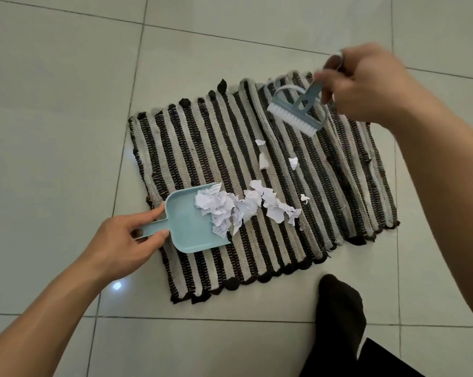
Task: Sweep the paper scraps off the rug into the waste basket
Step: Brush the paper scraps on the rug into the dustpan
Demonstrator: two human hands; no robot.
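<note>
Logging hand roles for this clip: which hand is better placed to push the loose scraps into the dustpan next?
The right hand. It holds the brush above the rug, beyond the stray paper scraps, ready to sweep them toward the dustpan, which the left hand holds at the pile.

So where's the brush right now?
The brush is at the upper right of the head view, held in the right hand over the rug's far end, away from the scraps.
</note>
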